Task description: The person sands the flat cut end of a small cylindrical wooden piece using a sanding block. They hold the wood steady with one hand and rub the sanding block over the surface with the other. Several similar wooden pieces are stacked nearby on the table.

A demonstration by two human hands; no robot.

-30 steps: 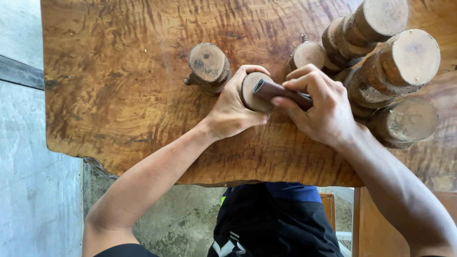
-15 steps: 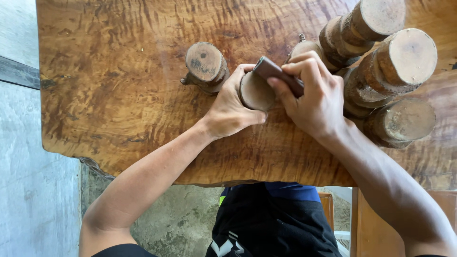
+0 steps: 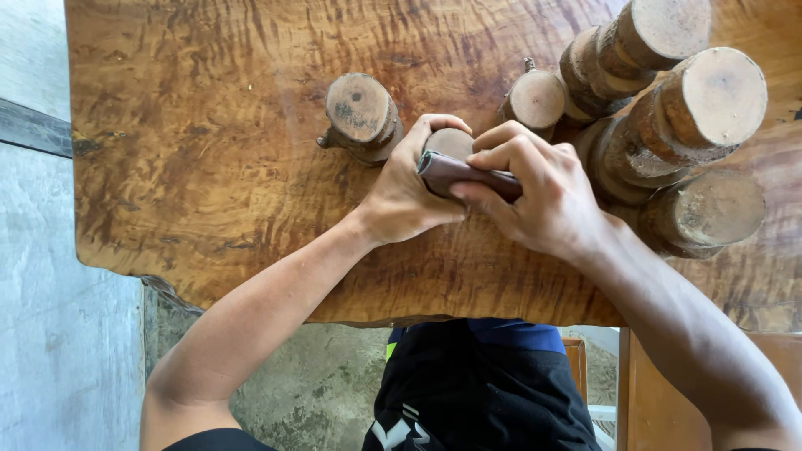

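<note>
My left hand (image 3: pixel 405 192) is wrapped around a short round wooden log piece (image 3: pixel 449 142) that stands on a wide wooden slab table (image 3: pixel 217 159). My right hand (image 3: pixel 539 196) grips a folded brown strip of sandpaper (image 3: pixel 455 173) and presses it against the near side of that log piece. The two hands touch each other over the log, which is mostly hidden by my fingers.
Another short log piece (image 3: pixel 361 113) stands just left of my hands. A cluster of several taller log pieces (image 3: pixel 668 125) crowds the right side of the slab. Concrete floor (image 3: pixel 50 317) lies to the left, beyond the slab's near edge (image 3: pixel 276 305).
The right hand has drawn the sandpaper from the log's upper right side down across to its near face. The left hand keeps its hold on the log.
</note>
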